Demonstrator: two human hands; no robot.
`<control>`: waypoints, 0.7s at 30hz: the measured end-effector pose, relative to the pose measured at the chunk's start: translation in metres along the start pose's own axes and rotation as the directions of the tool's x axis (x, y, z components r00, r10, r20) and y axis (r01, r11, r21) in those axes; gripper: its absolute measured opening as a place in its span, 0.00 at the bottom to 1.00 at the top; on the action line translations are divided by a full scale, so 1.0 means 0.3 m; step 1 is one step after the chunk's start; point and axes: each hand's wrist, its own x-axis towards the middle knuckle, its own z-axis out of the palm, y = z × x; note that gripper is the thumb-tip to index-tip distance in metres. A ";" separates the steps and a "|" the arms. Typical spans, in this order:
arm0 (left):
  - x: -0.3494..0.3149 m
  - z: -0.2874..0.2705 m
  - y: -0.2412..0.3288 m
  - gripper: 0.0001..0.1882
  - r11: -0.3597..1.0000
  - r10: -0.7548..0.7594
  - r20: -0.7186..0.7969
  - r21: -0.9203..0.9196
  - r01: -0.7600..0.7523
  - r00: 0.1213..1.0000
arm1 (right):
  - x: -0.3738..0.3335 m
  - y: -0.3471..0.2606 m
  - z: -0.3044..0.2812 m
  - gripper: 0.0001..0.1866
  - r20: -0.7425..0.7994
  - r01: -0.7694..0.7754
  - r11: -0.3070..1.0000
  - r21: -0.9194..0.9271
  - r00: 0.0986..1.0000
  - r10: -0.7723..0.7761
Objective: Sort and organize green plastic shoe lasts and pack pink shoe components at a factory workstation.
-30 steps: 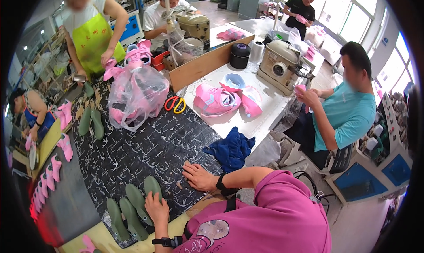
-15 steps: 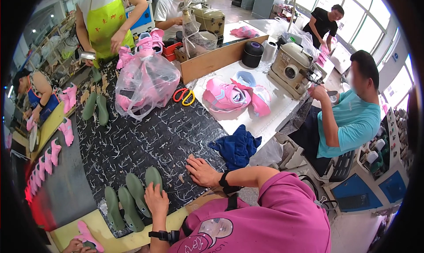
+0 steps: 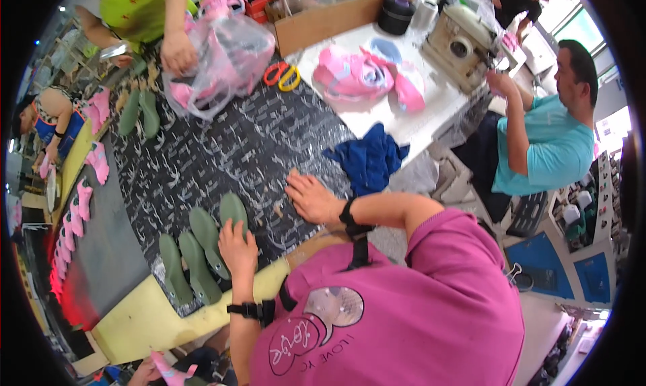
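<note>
The counter (image 3: 377, 119), white beyond a black, white-streaked mat (image 3: 229, 150), carries green foot-shaped lasts (image 3: 195, 265), a crumpled navy cloth (image 3: 370, 157), red-and-yellow-handled scissors (image 3: 281, 78), a clear plastic bag (image 3: 235, 56) and pink shoe pieces (image 3: 356, 76).

The left hand (image 3: 238, 248) hides part of a green shoe form (image 3: 233, 208), the top edge crops an aproned co-worker (image 3: 134, 10), and the bottom edge a pink shoe piece (image 3: 168, 369).

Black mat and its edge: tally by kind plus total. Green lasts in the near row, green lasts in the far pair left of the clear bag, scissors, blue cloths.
Near-row green lasts, by the left hand: 4
Far-pair green lasts: 2
Scissors: 1
Blue cloth: 1
Total: 8
</note>
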 end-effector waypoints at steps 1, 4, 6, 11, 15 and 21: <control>-0.008 -0.005 0.001 0.17 1.000 -0.003 -0.015 -0.004 0.002 1.000 | 0.000 -0.008 -0.002 0.24 -0.001 0.006 1.000 -0.006 1.000 -0.006; -0.013 -0.006 -0.022 0.17 1.000 -0.022 -0.045 0.007 0.022 0.999 | 0.015 -0.011 0.005 0.23 -0.002 0.044 0.999 0.003 0.999 -0.044; -0.015 -0.007 -0.030 0.17 1.000 -0.018 -0.040 0.005 0.018 0.999 | 0.016 -0.014 0.018 0.23 0.008 0.029 0.999 0.020 1.000 -0.029; -0.016 -0.011 -0.024 0.17 0.999 -0.046 -0.031 0.000 0.046 0.998 | 0.014 -0.023 0.006 0.23 0.010 0.044 0.999 -0.003 0.999 -0.044; -0.019 -0.023 -0.012 0.16 0.999 -0.044 -0.033 0.009 0.044 0.998 | 0.012 -0.029 -0.006 0.22 -0.013 0.045 0.999 0.013 0.999 -0.045; -0.008 -0.007 -0.009 0.16 0.999 -0.050 -0.048 -0.010 0.049 0.998 | 0.019 -0.010 -0.011 0.23 0.002 0.050 0.998 -0.025 0.999 -0.050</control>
